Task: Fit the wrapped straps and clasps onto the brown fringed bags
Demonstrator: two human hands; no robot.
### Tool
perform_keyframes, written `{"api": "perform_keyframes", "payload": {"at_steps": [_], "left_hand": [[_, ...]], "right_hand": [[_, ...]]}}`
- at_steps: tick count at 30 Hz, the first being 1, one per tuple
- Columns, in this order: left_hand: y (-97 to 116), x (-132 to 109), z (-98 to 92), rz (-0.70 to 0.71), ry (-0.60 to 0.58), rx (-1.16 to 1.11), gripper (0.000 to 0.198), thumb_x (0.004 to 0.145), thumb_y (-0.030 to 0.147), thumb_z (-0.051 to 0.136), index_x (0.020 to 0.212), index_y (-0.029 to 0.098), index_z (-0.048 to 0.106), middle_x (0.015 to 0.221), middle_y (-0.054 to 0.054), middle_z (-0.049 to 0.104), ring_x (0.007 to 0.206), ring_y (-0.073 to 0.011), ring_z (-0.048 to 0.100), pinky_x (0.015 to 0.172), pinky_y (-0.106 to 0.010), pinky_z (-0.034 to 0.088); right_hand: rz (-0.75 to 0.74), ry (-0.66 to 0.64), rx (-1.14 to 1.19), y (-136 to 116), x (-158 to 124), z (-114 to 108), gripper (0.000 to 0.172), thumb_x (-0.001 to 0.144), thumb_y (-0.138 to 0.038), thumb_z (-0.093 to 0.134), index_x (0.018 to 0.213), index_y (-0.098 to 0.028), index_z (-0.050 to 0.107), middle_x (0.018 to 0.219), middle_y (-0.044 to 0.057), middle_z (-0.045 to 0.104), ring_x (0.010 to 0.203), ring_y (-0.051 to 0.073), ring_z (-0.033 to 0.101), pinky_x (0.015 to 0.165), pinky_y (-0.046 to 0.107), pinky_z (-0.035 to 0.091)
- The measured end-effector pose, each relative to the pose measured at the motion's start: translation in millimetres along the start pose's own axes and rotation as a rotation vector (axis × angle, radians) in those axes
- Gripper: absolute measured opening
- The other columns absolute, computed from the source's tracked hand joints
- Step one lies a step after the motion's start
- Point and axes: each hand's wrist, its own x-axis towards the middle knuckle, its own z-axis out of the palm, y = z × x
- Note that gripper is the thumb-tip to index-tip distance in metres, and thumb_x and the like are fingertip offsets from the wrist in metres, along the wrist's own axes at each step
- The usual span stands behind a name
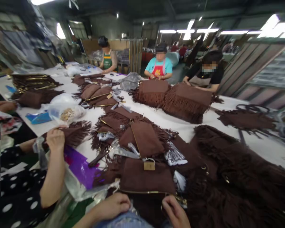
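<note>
Directly before me lies a dark brown bag (146,180), a gold zip along its near edge and a tan tag (149,165) on top. Just below the zip's left end is my left hand (117,204), its fingers curled; what they hold, if anything, is hidden. My right hand (175,210) is closed at the near right side of the bag, thumb and fingers pinched on brown material below the zip. A small gold ring shows by its fingertips. Clear plastic wrapping lies beside my left hand. More brown fringed bags (146,137) are piled just beyond.
A co-worker's hand (55,139) handles a brown fringed piece at left, near purple sheeting (83,167). Dark fringed material (242,171) is heaped at right. Across the white table (173,122), several people work behind upright fringed bags (187,99). A plastic bag (67,112) holds small pieces.
</note>
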Motion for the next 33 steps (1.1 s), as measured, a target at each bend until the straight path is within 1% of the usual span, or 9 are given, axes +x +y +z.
{"api": "perform_keyframes", "payload": {"at_steps": [7, 11, 14, 18, 21, 24, 28, 31, 33], "left_hand": [[-2, 12, 16.9, 0.133, 0.037, 0.176, 0.039, 0.083, 0.024, 0.049, 0.119, 0.016, 0.061, 0.129, -0.01, 0.059, 0.118, -0.0244, 0.053, 0.104, -0.034, 0.038], [-5, 22, 23.8, 0.211, 0.144, 0.25, 0.051, 0.08, 0.014, 0.049, 0.131, 0.02, 0.054, 0.139, -0.009, 0.051, 0.128, -0.0243, 0.045, 0.111, -0.037, 0.032], [-2, 30, 17.3, 0.283, 0.27, 0.253, 0.059, 0.08, 0.007, 0.043, 0.137, 0.021, 0.048, 0.146, -0.007, 0.044, 0.135, -0.0207, 0.038, 0.115, -0.037, 0.027], [4, 42, -4.3, 0.319, 0.369, 0.11, 0.049, 0.085, 0.007, 0.037, 0.127, 0.02, 0.058, 0.138, -0.005, 0.054, 0.129, -0.0171, 0.047, 0.113, -0.034, 0.03], [9, 48, -19.7, 0.281, 0.383, -0.001, 0.044, 0.085, 0.008, 0.037, 0.118, 0.018, 0.064, 0.126, -0.005, 0.063, 0.119, -0.0172, 0.055, 0.109, -0.033, 0.036], [10, 49, -26.5, 0.243, 0.369, -0.044, 0.041, 0.084, 0.007, 0.037, 0.111, 0.016, 0.067, 0.115, -0.006, 0.069, 0.109, -0.0174, 0.061, 0.101, -0.031, 0.043], [2, 40, -17.3, 0.205, 0.322, 0.14, 0.038, 0.081, 0.005, 0.039, 0.103, 0.016, 0.069, 0.109, -0.007, 0.07, 0.104, -0.0192, 0.063, 0.099, -0.031, 0.045], [-6, 35, -4.2, 0.178, 0.303, 0.319, 0.047, 0.075, 0.0, 0.043, 0.113, 0.019, 0.064, 0.125, -0.007, 0.063, 0.119, -0.0211, 0.054, 0.106, -0.032, 0.038], [-8, 36, 1.3, 0.161, 0.373, 0.331, 0.052, 0.075, -0.002, 0.041, 0.119, 0.019, 0.059, 0.13, -0.008, 0.058, 0.122, -0.0212, 0.051, 0.107, -0.033, 0.037]], "right_hand": [[0.054, 0.02, 0.064, -17, -2, 0, 0.034, 0.084, -0.053, 0.053, 0.071, -0.022, 0.057, 0.067, -0.001, 0.051, 0.064, 0.016, 0.05, 0.061, 0.025, 0.042], [0.057, 0.046, 0.101, -29, 1, -2, 0.033, 0.083, -0.053, 0.054, 0.07, -0.023, 0.055, 0.069, -0.001, 0.052, 0.061, 0.016, 0.05, 0.06, 0.025, 0.042], [0.045, 0.052, 0.09, -37, 7, -4, 0.031, 0.082, -0.051, 0.054, 0.07, -0.022, 0.055, 0.079, 0.002, 0.058, 0.064, 0.017, 0.052, 0.064, 0.027, 0.042], [0.029, -0.097, 0.04, -42, 19, 2, 0.024, 0.082, -0.043, 0.055, 0.069, -0.023, 0.056, 0.069, 0.0, 0.055, 0.064, 0.017, 0.05, 0.063, 0.028, 0.039], [0.036, -0.233, 0.086, -39, 31, 20, 0.022, 0.076, -0.04, 0.061, 0.063, -0.023, 0.056, 0.064, -0.002, 0.054, 0.067, 0.017, 0.05, 0.065, 0.028, 0.039], [0.091, -0.297, 0.178, -36, 48, 43, 0.029, 0.074, -0.047, 0.061, 0.061, -0.022, 0.053, 0.056, -0.005, 0.048, 0.055, 0.013, 0.044, 0.055, 0.025, 0.036], [0.191, -0.302, 0.32, -38, 67, 56, 0.042, 0.075, -0.064, 0.052, 0.071, -0.023, 0.049, 0.047, -0.012, 0.025, 0.04, 0.008, 0.021, 0.041, 0.023, 0.019], [0.216, -0.286, 0.399, -47, 73, 55, 0.045, 0.072, -0.068, 0.055, 0.075, -0.023, 0.049, 0.049, -0.012, 0.023, 0.042, 0.007, 0.019, 0.041, 0.023, 0.016], [0.221, -0.282, 0.426, -53, 75, 53, 0.045, 0.07, -0.066, 0.06, 0.072, -0.023, 0.049, 0.049, -0.012, 0.027, 0.042, 0.007, 0.02, 0.041, 0.023, 0.016]]}}
